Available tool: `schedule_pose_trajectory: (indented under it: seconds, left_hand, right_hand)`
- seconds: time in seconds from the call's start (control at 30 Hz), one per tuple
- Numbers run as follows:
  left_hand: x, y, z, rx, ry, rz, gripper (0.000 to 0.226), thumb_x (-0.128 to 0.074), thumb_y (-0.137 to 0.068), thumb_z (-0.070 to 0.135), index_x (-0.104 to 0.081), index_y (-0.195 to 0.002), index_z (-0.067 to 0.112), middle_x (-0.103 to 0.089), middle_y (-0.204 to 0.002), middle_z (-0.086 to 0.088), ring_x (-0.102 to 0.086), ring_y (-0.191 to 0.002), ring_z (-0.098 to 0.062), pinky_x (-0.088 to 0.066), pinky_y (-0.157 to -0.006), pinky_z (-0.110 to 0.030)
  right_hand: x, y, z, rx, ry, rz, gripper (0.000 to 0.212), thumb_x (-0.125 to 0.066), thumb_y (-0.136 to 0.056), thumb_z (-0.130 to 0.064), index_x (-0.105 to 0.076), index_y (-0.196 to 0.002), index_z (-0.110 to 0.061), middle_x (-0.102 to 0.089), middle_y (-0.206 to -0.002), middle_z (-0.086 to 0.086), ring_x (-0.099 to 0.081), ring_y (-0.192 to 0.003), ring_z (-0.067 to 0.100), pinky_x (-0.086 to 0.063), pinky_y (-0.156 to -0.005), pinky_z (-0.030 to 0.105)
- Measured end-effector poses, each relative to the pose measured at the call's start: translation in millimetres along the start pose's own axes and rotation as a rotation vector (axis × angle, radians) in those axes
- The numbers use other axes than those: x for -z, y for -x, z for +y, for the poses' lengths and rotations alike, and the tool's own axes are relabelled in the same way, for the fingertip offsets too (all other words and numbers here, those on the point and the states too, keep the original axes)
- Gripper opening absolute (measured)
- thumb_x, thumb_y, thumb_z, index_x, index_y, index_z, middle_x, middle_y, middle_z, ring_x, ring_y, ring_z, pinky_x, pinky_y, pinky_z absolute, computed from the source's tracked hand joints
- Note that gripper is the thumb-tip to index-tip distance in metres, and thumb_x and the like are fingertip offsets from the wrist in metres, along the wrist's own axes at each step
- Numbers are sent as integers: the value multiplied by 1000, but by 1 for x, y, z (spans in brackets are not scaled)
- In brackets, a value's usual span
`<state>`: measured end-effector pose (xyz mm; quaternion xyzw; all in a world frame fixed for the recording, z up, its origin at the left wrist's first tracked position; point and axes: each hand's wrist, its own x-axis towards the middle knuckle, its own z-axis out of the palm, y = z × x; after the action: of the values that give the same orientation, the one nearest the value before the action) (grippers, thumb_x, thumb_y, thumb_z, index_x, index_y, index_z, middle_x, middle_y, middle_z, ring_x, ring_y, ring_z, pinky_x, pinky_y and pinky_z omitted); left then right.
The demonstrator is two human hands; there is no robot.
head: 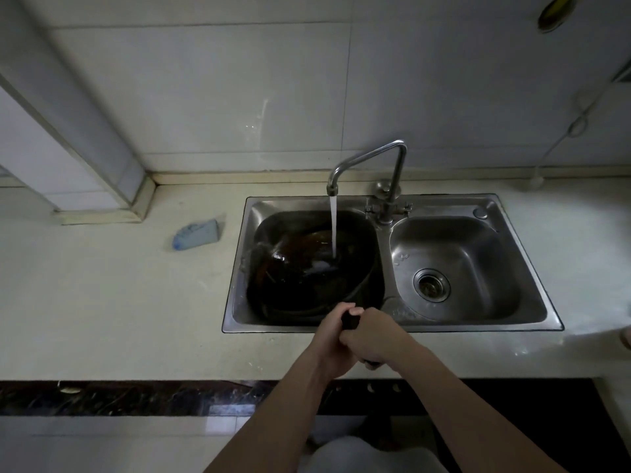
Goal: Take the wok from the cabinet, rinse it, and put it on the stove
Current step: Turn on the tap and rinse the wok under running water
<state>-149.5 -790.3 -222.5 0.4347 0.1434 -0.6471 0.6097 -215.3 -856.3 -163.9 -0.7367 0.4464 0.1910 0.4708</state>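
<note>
The wok [307, 268] fills the left basin [251, 213] nearly wall to wall, so I see no gap to slip past it there. My left hand [336, 339] and right hand [372, 336] are both wrapped round its handle [350, 322] at the near rim of the sink [444, 328]. The tap spout [367, 162] arches over the wok and its stream [333, 227] falls onto the pan, blocking a straight lift. The right basin [478, 254] offers open room, with only the drain [431, 285] in its floor. Left of the sink the worktop [102, 295] is broad; a blue cloth [196, 233] lies toward the back, and a tiled pillar [85, 148] juts out behind.
</note>
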Motion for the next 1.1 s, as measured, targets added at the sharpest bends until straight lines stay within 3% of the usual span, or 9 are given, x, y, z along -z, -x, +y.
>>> schedule_pose_trajectory:
  seconds: [0.1, 0.2, 0.27, 0.4, 0.5, 0.67, 0.8, 0.97, 1.1]
  left_hand:
    - [-1, -7, -8, 55, -12, -1, 42, -54, -98, 39, -47, -60, 21, -51, -65, 1, -58, -67, -16, -44, -71, -31]
    - [-7, -14, -12, 37, -36, 22, 50, -62, -92, 41, -41, -51, 22, -44, -66, 3, -56, -72, -14, -45, -84, -30]
    - [-15, -19, -10, 43, -13, -2, 53, -62, -93, 40, -35, -51, 22, -39, -68, 2, -56, -71, -15, -45, -90, -31]
    - [-26, -20, -8, 80, 35, -67, 54, -62, -93, 35, -28, -53, 25, -47, -56, 2, -57, -63, -14, -36, -103, -33]
    - [-30, -22, -11, 65, 18, -82, 51, -63, -92, 32, -28, -54, 26, -33, -50, 7, -55, -59, -11, -44, -85, -28]
    - [-21, -30, -22, -32, -66, 20, 39, -69, -93, 37, -44, -69, 18, -36, -57, 0, -62, -66, -17, -55, -74, -31]
    - [-16, -28, -24, -138, -94, 110, 37, -74, -89, 27, -43, -76, 12, -41, -57, -3, -64, -65, -21, -58, -63, -30]
    - [-1, -22, -21, -296, -309, 187, 37, -67, -95, 22, -49, -64, 16, -45, -55, 0, -57, -70, -23, -50, -80, -37]
    - [12, -16, -15, -347, -512, 248, 39, -65, -95, 24, -51, -61, 15, -53, -60, 0, -59, -70, -21, -52, -77, -34]
  right_hand:
    - [-9, -1, 14, 61, 211, 100, 39, -50, -86, -17, -54, -124, -9, -61, -88, 6, -62, -60, 14, -42, -46, 16]
    - [-15, 4, 30, 150, 228, 212, 54, -55, -87, -14, -46, -140, -16, -57, -125, 10, -61, -109, 26, -49, -82, 25]
    - [-13, 6, 35, 180, 226, 258, 57, -54, -89, -12, -41, -145, -20, -52, -134, 9, -58, -118, 27, -46, -92, 30]
    - [-9, 4, 42, 177, 373, 347, 41, -51, -94, -12, -47, -135, -13, -59, -125, 10, -62, -111, 28, -49, -87, 34]
    - [-12, 4, 55, 203, 359, 381, 39, -52, -93, -16, -49, -132, -12, -64, -115, 10, -65, -101, 26, -47, -75, 30]
    - [-21, 2, 75, 244, 153, 346, 32, -59, -86, -20, -56, -117, -11, -67, -94, 6, -67, -84, 25, -41, -64, 23]
    - [-29, -9, 80, 265, 9, 307, 17, -64, -85, -21, -59, -100, -16, -60, -77, -6, -62, -65, 15, -39, -51, 14]
    - [-44, -14, 72, 285, -239, 210, 16, -59, -90, -9, -55, -84, -22, -60, -67, -2, -57, -43, 4, -39, -40, 16]
    - [-55, -12, 60, 261, -488, 104, 7, -49, -94, -1, -55, -92, -5, -53, -55, 7, -45, -34, 10, -34, -35, 23]
